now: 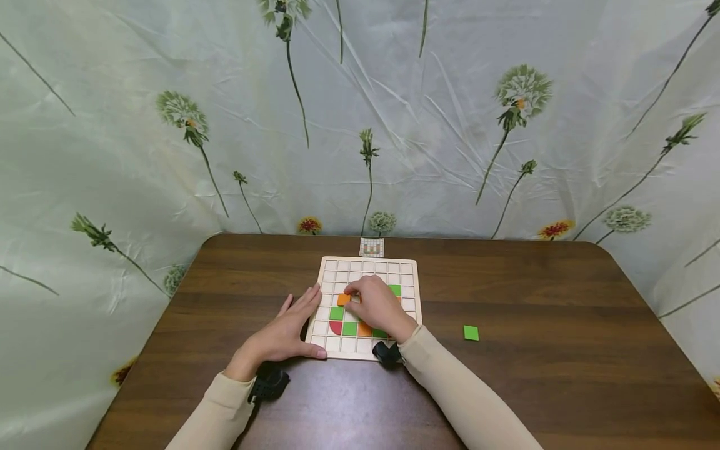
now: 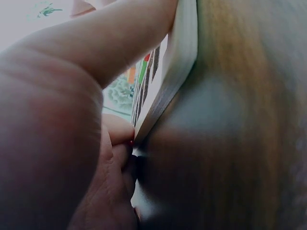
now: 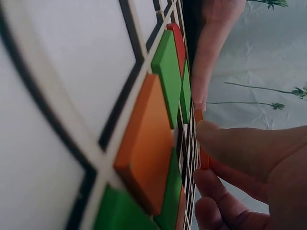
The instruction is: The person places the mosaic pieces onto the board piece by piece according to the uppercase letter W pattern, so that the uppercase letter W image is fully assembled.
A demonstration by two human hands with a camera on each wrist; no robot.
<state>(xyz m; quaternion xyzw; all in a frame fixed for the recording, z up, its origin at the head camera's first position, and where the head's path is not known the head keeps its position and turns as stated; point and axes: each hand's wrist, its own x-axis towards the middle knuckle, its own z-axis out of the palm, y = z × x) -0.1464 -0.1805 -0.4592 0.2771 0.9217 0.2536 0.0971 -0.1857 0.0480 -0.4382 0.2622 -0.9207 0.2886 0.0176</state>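
Note:
A white grid board [image 1: 368, 266] lies on the table with square tiles in its cells. My left hand [image 1: 287, 328] rests along the board's left side, fingers stretched out at the edge and thumb by the front edge. Over the middle of the board, my right hand [image 1: 382, 306] pinches an orange tile [image 3: 205, 160] between thumb and fingers. By its fingertips lies an orange tile [image 1: 344, 300], with a green tile [image 1: 336, 314] just below. The front row shows a red quarter-round piece [image 1: 335, 327], a green tile [image 1: 349, 329] and an orange tile [image 1: 364, 329]. The hand covers other cells.
A loose green tile [image 1: 470, 333] lies on the brown table [image 1: 523, 375], right of the board. A small pattern card [image 1: 372, 247] is behind the board at the table's far edge. Beyond hangs a flower-print curtain [image 1: 439, 156].

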